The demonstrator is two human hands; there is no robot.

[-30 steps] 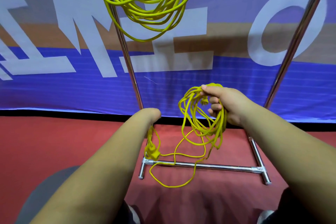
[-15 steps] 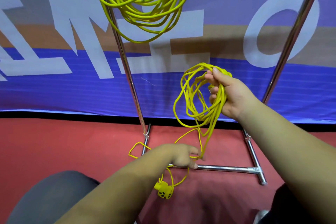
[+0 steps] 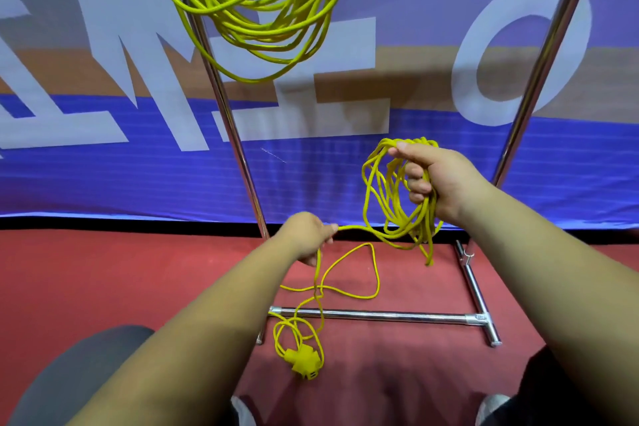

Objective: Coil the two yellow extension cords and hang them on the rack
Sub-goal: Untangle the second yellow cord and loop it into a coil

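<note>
The socket block (image 3: 302, 361) of the loose cord (image 3: 375, 273) lies on the red floor (image 3: 103, 280), on the near side of the rack base bar (image 3: 380, 315). From it the cord crosses the bar, forms slack loops on the floor and rises to the left hand (image 3: 306, 235). The left hand's fingers are curled round a single strand, which runs right toward the partial coil (image 3: 383, 204). The right hand (image 3: 435, 180), higher and farther out, grips the top of that coil, which hangs free between the rack uprights (image 3: 238, 149). The hung coil (image 3: 256, 10) is suspended above, across the left upright. Its top is out of frame, so its support, probably the rack, cannot be confirmed. A blue banner (image 3: 103, 166) stands behind.
</note>
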